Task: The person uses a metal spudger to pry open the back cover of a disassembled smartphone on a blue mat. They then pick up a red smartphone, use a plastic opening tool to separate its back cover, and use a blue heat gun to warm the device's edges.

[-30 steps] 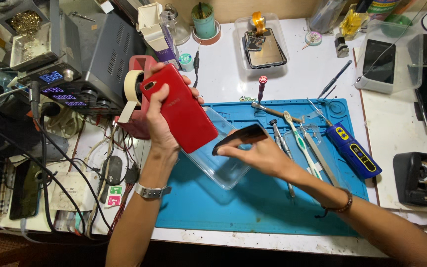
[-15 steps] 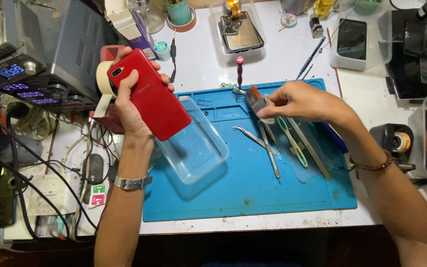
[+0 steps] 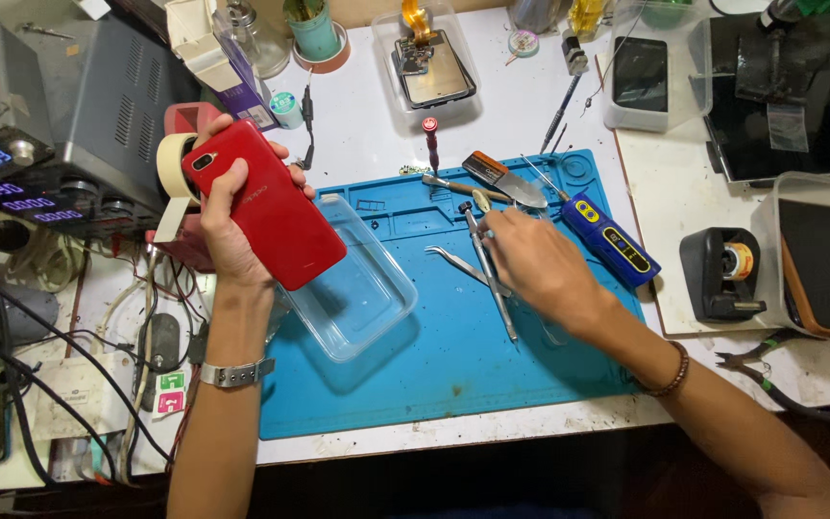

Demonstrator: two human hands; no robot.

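My left hand [image 3: 226, 240] grips a red phone [image 3: 271, 207] with its back and camera facing up, held over the left end of a clear plastic tray [image 3: 362, 288]. The tray sits on a blue work mat [image 3: 434, 375]. My right hand [image 3: 540, 269] is low over the mat's middle, its curled fingertips on a long thin metal tool [image 3: 504, 309] that lies flat. I cannot tell whether the fingers grip it. Curved tweezers [image 3: 451, 260] lie just to its left. A flat-bladed scraper [image 3: 503, 179] rests at the mat's top.
A blue handheld tool [image 3: 612, 235] lies right of my right hand. Masking tape [image 3: 169, 165] and a power supply [image 3: 40, 125] with tangled cables stand at the left. There is a black tape dispenser [image 3: 722, 271] at the right, pliers [image 3: 766, 377] near the front edge, and a clear box holding a phone [image 3: 429, 72] at the back.
My right hand set the flat-bladed scraper down at the mat's top, then dropped onto the thin tools in the middle. My left hand kept hold of the red phone.
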